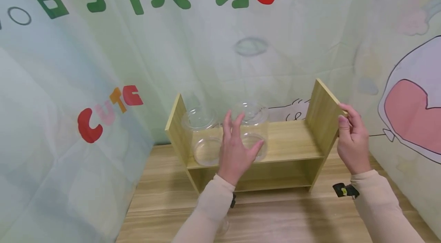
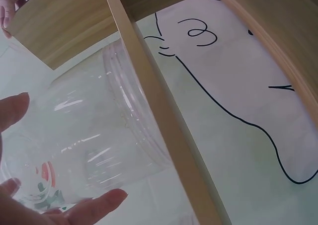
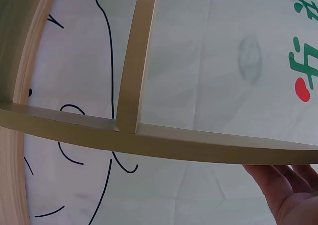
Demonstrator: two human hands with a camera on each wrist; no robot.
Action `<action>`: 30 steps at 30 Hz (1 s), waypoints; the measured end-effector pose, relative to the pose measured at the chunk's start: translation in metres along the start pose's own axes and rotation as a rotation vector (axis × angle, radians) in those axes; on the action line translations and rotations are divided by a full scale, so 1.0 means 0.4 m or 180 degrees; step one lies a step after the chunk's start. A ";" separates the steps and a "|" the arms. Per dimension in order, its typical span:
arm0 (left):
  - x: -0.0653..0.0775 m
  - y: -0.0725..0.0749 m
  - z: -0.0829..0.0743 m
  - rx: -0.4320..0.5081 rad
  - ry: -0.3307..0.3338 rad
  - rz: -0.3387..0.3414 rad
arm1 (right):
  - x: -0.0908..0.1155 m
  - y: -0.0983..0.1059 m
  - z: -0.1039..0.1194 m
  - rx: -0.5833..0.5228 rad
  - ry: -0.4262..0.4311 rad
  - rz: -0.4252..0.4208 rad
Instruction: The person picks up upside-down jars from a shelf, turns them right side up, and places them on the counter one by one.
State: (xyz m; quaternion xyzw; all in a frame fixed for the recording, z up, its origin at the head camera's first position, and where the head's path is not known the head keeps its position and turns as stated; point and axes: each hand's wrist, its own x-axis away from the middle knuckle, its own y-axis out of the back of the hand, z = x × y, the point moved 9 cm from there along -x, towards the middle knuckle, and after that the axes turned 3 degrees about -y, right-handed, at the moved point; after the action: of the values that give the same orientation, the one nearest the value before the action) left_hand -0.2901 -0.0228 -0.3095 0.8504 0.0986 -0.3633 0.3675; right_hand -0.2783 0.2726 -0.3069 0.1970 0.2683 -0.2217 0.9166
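Observation:
A small two-tier wooden shelf (image 1: 293, 141) stands on a wood-grain surface. Two clear, open-topped jars stand upright on its upper board: the left jar (image 1: 204, 136) near the left side panel, the right jar (image 1: 262, 126) beside it. My left hand (image 1: 236, 155) is at the front of the right jar, thumb and fingers spread to either side; in the left wrist view its fingers (image 2: 97, 207) look loose around the jar (image 2: 94, 120), and firm contact cannot be made out. My right hand (image 1: 355, 141) grips the upper front edge of the shelf's right side panel (image 1: 324, 113).
A printed cloth backdrop (image 1: 206, 59) hangs close behind the shelf and at both sides. The wood-grain surface (image 1: 275, 216) extends in front. A clear round object (image 1: 224, 227) lies there, partly hidden by my left forearm. A lower board (image 1: 275, 183) spans the shelf.

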 end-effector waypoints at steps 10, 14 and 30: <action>0.004 -0.001 0.001 0.0060 -0.0043 0.0011 | 0.007 0.003 -0.009 0.0007 -0.0006 -0.0014; 0.004 0.005 -0.006 0.0187 -0.0139 -0.0057 | 0.000 0.003 -0.004 -0.0002 0.0055 -0.0002; 0.014 0.033 -0.028 0.0503 -0.0235 -0.0198 | -0.010 0.004 -0.005 0.0016 0.0066 0.0014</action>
State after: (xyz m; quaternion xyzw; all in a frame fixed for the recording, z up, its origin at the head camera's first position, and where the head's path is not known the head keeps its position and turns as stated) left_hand -0.2744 -0.0250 -0.3008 0.8593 0.0824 -0.4123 0.2912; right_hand -0.2815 0.2762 -0.3058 0.2022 0.2768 -0.2183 0.9137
